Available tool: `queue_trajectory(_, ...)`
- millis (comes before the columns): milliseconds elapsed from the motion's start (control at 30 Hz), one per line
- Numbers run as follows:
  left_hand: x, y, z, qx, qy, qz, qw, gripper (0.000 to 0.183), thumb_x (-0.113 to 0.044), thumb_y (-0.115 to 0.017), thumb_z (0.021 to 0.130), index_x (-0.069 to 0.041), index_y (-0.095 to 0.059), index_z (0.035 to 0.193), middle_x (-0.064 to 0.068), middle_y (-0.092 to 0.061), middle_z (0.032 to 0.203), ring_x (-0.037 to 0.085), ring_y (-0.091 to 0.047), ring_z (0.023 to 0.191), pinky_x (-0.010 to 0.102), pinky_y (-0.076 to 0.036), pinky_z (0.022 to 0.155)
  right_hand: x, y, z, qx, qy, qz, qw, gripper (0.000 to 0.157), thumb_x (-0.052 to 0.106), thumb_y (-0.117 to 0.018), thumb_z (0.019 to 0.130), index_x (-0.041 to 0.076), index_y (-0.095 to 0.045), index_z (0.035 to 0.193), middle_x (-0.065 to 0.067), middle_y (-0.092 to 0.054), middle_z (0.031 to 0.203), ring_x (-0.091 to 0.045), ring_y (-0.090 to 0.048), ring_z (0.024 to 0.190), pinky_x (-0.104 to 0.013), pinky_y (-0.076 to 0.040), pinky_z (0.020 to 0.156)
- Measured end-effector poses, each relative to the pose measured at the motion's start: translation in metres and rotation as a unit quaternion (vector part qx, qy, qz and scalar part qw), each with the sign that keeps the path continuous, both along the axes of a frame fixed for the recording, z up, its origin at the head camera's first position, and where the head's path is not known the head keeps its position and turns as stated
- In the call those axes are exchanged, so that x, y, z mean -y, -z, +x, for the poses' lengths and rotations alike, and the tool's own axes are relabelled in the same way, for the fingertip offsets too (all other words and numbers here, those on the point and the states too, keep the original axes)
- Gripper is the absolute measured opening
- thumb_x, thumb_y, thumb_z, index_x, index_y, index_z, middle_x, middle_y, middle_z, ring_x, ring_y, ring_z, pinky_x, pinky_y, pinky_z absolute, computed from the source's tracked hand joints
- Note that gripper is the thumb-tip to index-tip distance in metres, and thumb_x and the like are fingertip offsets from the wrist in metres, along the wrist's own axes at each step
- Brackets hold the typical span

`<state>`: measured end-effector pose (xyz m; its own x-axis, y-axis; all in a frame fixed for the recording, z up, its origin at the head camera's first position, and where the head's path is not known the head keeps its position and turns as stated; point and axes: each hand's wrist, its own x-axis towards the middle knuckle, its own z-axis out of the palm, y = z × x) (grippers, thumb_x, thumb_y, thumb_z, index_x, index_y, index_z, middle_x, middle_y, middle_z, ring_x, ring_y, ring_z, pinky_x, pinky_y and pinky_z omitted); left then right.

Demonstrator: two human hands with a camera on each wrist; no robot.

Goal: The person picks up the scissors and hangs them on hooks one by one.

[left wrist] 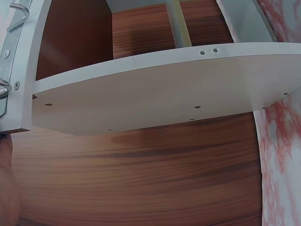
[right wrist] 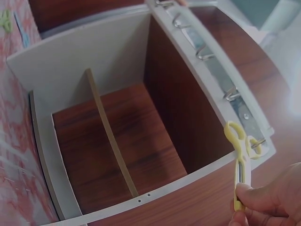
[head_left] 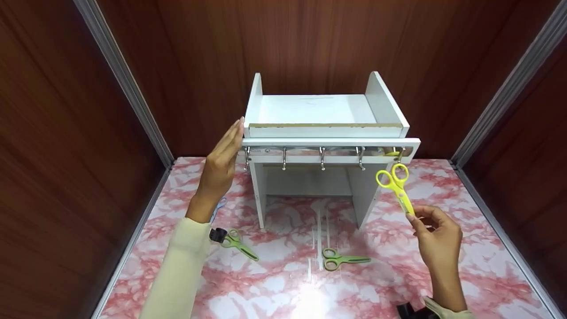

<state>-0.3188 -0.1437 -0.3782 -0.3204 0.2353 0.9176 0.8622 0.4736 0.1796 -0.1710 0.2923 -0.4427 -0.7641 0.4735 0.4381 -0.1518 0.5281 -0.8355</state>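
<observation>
Between three and four o'clock in the head view: yellow scissors (head_left: 401, 194), loops up, blades slanting down, held by the endmost hook (head_left: 401, 155) of the rail (head_left: 305, 141) on a white shelf (head_left: 392, 99). From these angles we cannot tell whether loop and hook touch. Right grip (head_left: 439, 237), four o'clock: thumb and fingers pinch the blade end. Left grip (head_left: 220, 164), nine o'clock: fingers straight, laid against the shelf's side, no scissors in it.

Handling, our judgement: the yellow pair should be light, its plastic stiff and smooth, perhaps a little slippery, not fragile. With blades together it ought to act as one rigid piece. We would take hold low on the blades, leaving both loops free; a pinch that far from the loops may let them twist, so a hold nearer the pivot would steady them. The shelf looks stiff and much heavier; we would brace it by its side panel.

Also on the marbled surface (head_left: 443, 186): green scissors (head_left: 243, 249) at seven o'clock, another green pair (head_left: 350, 259) at five, a blue pair (head_left: 220, 205), partly hidden, at eight.

Writing: we can read no brand or label on the scissors. The metal strip (head_left: 303, 151) behind the hooks may carry faint marks near its nine-o'clock end, too small to make out.
</observation>
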Motion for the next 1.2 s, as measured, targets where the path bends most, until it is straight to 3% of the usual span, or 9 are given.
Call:
queue_trajectory(300, 0.000, 0.000, 0.001, 0.007, -0.001, -0.001, 1.0000, 0.047, 0.011, -0.053, 0.099, 0.003, -0.052, 0.145, 0.017, -0.050, 0.151, 0.030, -0.046, 0.141, 0.038, -0.038, 0.117, 0.001, 0.003, -0.004, -0.010, -0.011, 0.001, 1.000, 0.018, -0.004, -0.077, 0.087, -0.006, -0.075, 0.104, -0.013, -0.069, 0.088, 0.004, -0.062, 0.070, -0.009, -0.053, 0.057)
queue_trajectory(633, 0.000, 0.000, 0.001, 0.003, -0.005, -0.002, 1.0000, 0.046, 0.012, -0.052, 0.099, 0.004, -0.053, 0.144, 0.019, -0.051, 0.150, 0.030, -0.046, 0.141, 0.038, -0.038, 0.117, -0.003, 0.012, -0.011, 0.010, -0.009, -0.013, 1.000, 0.016, 0.000, -0.076, 0.089, -0.004, -0.076, 0.104, -0.003, -0.068, 0.091, 0.002, -0.062, 0.068, -0.014, -0.056, 0.058)
queue_trajectory(867, 0.000, -0.001, 0.001, -0.001, -0.002, 0.002, 1.0000, 0.045, 0.012, -0.053, 0.099, 0.004, -0.053, 0.143, 0.019, -0.051, 0.149, 0.031, -0.047, 0.140, 0.039, -0.039, 0.117, -0.004, 0.013, -0.015, -0.001, -0.022, -0.006, 1.000, 0.016, 0.001, -0.075, 0.091, -0.005, -0.075, 0.105, -0.016, -0.070, 0.092, 0.002, -0.064, 0.065, -0.011, -0.056, 0.060)
queue_trajectory(1067, 0.000, -0.001, 0.001, 0.004, -0.001, 0.001, 1.0000, 0.046, 0.012, -0.052, 0.099, 0.003, -0.053, 0.144, 0.018, -0.051, 0.150, 0.031, -0.047, 0.141, 0.038, -0.039, 0.117, -0.004, 0.016, -0.017, 0.000, -0.024, -0.007, 1.000, 0.016, -0.001, -0.075, 0.090, -0.007, -0.075, 0.105, -0.012, -0.069, 0.086, 0.002, -0.065, 0.065, -0.010, -0.056, 0.061)
queue_trajectory(1200, 0.000, 0.001, 0.001, 0.008, 0.000, 0.004, 1.0000, 0.048, 0.012, -0.053, 0.098, 0.002, -0.053, 0.145, 0.017, -0.051, 0.151, 0.030, -0.046, 0.141, 0.038, -0.038, 0.117, -0.004, 0.017, -0.018, 0.000, -0.025, -0.008, 1.000, 0.015, 0.000, -0.075, 0.090, -0.006, -0.076, 0.104, -0.015, -0.070, 0.088, 0.003, -0.065, 0.064, -0.011, -0.055, 0.061)
